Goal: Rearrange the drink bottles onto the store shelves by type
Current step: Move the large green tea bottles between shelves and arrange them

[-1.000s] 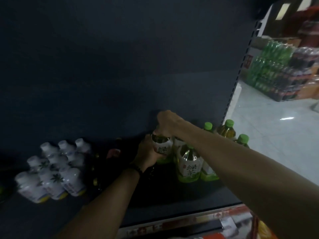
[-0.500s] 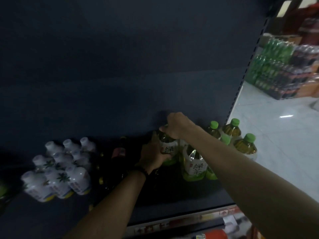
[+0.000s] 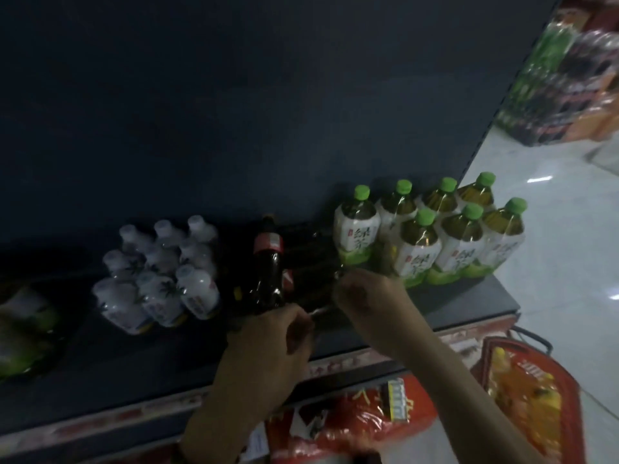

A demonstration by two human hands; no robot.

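**Desk:** What's crowding the hands?
**Me:** Clock read from the hands. At 2, green tea bottles (image 3: 418,252) stand upright in two rows, shoulder to shoulder, at the right end of the shelf (image 3: 462,306). At 10, a tight cluster of squat white bottles (image 3: 160,289). Far out at 9, a blurred green-and-white bundle (image 3: 23,333). Between white and tea, at 11, stands the cola bottle (image 3: 268,262), dark with a red label.

**Desk:** Hands?
**Me:** The left hand (image 3: 271,336) has its fingers curled round the cola bottle's foot. The right hand (image 3: 365,296) is curled into the dark patch just left of the nearest tea bottle. It is too dim there to tell what it pinches, if anything. The two hands nearly touch.

**Desk:** Surfaces?
**Me:** Tea bottles: clear glossy plastic, amber liquid, green caps, white-and-green sleeves. The shelf deck is matt and dark, and so is the back panel (image 3: 268,112). The front lip carries a pale price strip (image 3: 134,413) with red marks.

**Desk:** Room?
**Me:** Bare deck in front of the tea, out to the lip. Past the right end, pale tiled floor (image 3: 552,262). At 4, a red basket (image 3: 571,406) of yellow goods. At 6, under the lip, red plastic packs (image 3: 361,416). Wrapped drink packs (image 3: 562,85) are stacked far off at 1.
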